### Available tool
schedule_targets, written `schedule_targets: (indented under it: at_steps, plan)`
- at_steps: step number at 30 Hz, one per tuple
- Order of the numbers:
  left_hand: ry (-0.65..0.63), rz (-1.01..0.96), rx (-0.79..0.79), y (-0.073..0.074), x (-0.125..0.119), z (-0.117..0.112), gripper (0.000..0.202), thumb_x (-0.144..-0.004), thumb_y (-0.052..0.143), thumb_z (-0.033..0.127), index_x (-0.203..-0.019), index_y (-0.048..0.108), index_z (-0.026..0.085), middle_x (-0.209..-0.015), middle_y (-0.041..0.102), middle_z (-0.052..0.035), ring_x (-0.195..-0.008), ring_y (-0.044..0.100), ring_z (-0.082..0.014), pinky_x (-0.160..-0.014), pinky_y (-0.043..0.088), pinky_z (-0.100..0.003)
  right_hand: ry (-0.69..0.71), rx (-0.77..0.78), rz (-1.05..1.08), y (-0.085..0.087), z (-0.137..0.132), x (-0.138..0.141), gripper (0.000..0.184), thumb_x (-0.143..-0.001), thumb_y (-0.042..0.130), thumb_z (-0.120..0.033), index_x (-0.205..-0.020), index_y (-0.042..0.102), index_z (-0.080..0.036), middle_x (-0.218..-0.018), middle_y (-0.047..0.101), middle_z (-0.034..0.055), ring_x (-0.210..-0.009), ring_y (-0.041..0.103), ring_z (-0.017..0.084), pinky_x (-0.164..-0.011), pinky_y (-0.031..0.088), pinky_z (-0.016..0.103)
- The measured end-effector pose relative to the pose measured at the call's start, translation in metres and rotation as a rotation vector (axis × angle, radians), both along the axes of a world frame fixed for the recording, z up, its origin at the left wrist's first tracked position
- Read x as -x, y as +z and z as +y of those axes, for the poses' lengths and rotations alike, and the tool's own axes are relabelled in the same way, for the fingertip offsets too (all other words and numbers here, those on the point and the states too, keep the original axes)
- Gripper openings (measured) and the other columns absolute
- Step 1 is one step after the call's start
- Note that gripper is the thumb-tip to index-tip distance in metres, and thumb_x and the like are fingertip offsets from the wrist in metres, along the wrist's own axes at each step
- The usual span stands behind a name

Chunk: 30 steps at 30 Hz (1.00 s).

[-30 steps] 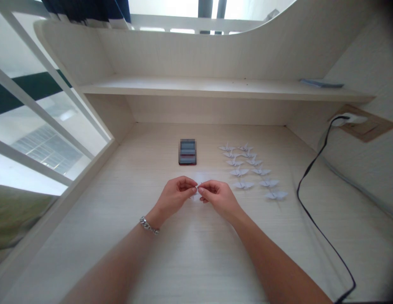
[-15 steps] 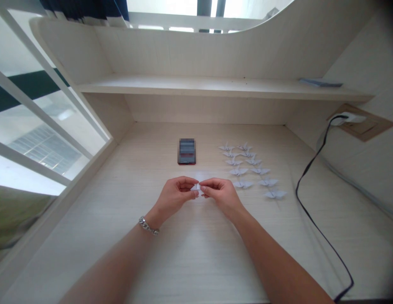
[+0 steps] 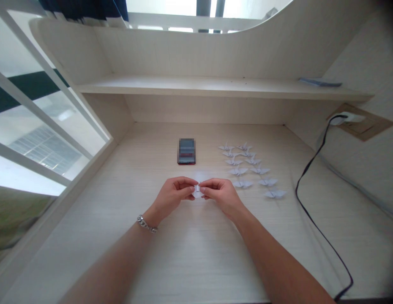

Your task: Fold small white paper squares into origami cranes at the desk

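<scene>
A small folded piece of white paper [image 3: 197,193] is pinched between my two hands over the middle of the desk. My left hand [image 3: 177,189], with a silver chain bracelet [image 3: 147,224] at its wrist, is closed on the paper's left side. From the other side my right hand [image 3: 219,192] grips it, thumb and index finger together. The fingertips hide much of the paper's folds. Just right of my right hand, several white paper cranes [image 3: 238,170] stand in two slanting rows on the desk.
A dark phone [image 3: 186,151] lies beyond my hands. At the right, a black cable [image 3: 298,185] runs from a wall socket [image 3: 363,122] down across the desk [image 3: 196,266]. Above the back spans a shelf [image 3: 196,86] with a flat, bluish item [image 3: 320,82]. White bars [image 3: 41,105] flank the left side.
My left thumb has shifted up along the paper, and more of the paper's lower part now shows between my hands. My right hand has hardly moved.
</scene>
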State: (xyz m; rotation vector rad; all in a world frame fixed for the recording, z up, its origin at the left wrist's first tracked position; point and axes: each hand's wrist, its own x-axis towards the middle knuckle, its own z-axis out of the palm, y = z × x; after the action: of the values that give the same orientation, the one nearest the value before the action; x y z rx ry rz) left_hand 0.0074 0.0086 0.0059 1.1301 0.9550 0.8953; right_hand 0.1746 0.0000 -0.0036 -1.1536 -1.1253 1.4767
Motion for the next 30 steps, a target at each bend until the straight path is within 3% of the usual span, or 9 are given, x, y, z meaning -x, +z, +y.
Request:
schedule_targets:
  at_steps: [16, 23, 26, 30]
  plan:
    - [-0.044, 0.238, -0.185, -0.0004, 0.0082, 0.0013, 0.012, -0.066, 0.067, 0.019, -0.074, 0.069, 0.011, -0.068, 0.067, -0.0058, -0.062, 0.059, -0.0123, -0.057, 0.045, -0.022, 0.120, 0.010, 0.017, 0.0008, -0.0020, -0.0002, 0.016, -0.058, 0.074, -0.024, -0.070, 0.069, -0.014, -0.061, 0.065, 0.0008, -0.054, 0.059, 0.011, -0.056, 0.050, 0.025]
    - [-0.037, 0.118, -0.125, 0.0002, 0.0081, 0.0033, 0.008, -0.069, 0.062, 0.014, -0.074, 0.068, 0.012, -0.070, 0.067, -0.0040, -0.064, 0.059, -0.0117, -0.062, 0.047, -0.023, 0.070, -0.008, -0.013, 0.0066, -0.0040, 0.0014, 0.014, -0.059, 0.072, -0.021, -0.070, 0.068, -0.013, -0.061, 0.065, 0.0017, -0.053, 0.059, 0.012, -0.055, 0.049, 0.026]
    - [-0.016, 0.028, -0.076, -0.0005, 0.0061, 0.0026, 0.013, -0.073, 0.060, 0.018, -0.083, 0.067, 0.013, -0.078, 0.067, -0.0044, -0.069, 0.061, -0.0132, -0.065, 0.050, -0.026, 0.023, -0.065, -0.059, 0.0058, -0.0041, 0.0014, 0.014, -0.061, 0.070, -0.021, -0.073, 0.068, -0.014, -0.061, 0.066, 0.0020, -0.055, 0.059, 0.012, -0.055, 0.048, 0.026]
    - [-0.017, 0.055, -0.117, -0.0023, 0.0039, 0.0016, 0.018, -0.071, 0.065, 0.022, -0.087, 0.064, 0.013, -0.079, 0.066, -0.0053, -0.070, 0.060, -0.0128, -0.064, 0.049, -0.024, 0.027, -0.152, -0.149, 0.0021, -0.0046, 0.0028, 0.013, -0.064, 0.068, -0.024, -0.074, 0.069, -0.015, -0.064, 0.066, 0.0027, -0.056, 0.058, 0.012, -0.055, 0.047, 0.025]
